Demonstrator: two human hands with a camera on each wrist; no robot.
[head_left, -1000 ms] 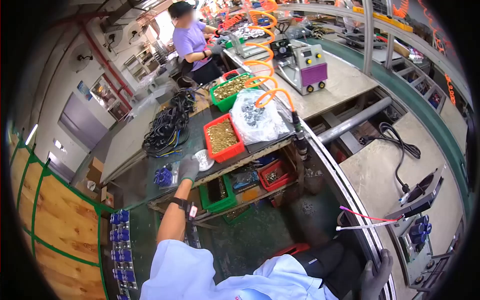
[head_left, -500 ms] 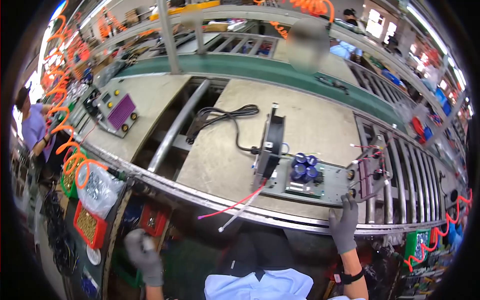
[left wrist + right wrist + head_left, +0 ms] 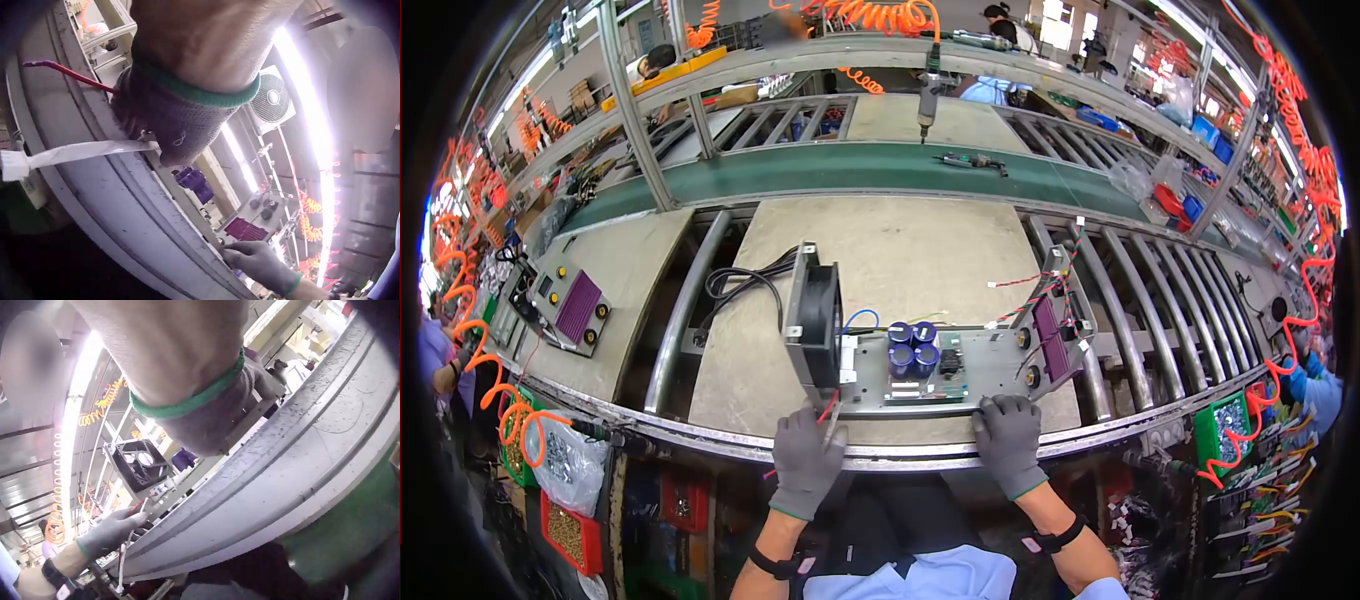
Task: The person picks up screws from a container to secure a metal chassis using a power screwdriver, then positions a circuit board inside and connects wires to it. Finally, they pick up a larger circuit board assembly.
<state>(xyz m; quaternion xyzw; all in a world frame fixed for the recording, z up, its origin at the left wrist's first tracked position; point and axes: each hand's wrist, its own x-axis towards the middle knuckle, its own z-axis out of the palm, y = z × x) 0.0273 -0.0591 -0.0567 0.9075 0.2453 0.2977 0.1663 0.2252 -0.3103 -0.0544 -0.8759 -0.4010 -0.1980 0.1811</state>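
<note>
A metal chassis (image 3: pixel 990 360) lies on the workbench, bearing an upright black fan (image 3: pixel 825 325) at its left, a circuit board with blue capacitors (image 3: pixel 914 350) and a purple panel (image 3: pixel 1055 340) at its right. My gloved left hand (image 3: pixel 808 460) grips the chassis's near edge below the fan, against the red wire and the white wire (image 3: pixel 94 150). Under the left palm, the fingertips are partly hidden in the left wrist view. My gloved right hand (image 3: pixel 1010 447) has its fingers curled on the same edge further right; the right wrist view hides most of its fingers.
Metal rollers (image 3: pixel 1170 310) flank the wooden board (image 3: pixel 880 235); a metal rail (image 3: pixel 930 458) runs along the front. Behind are a green belt (image 3: pixel 800 170) and a hanging screwdriver (image 3: pixel 927 100). Another unit (image 3: pixel 565 310) stands left. Red bin (image 3: pixel 570 530) and green bin (image 3: pixel 1228 425) sit at the sides.
The head view has swung from the left side shelf to the chassis. My left hand has come from the shelf's white dish to the chassis; my right hand has moved from the rail onto the chassis edge.
</note>
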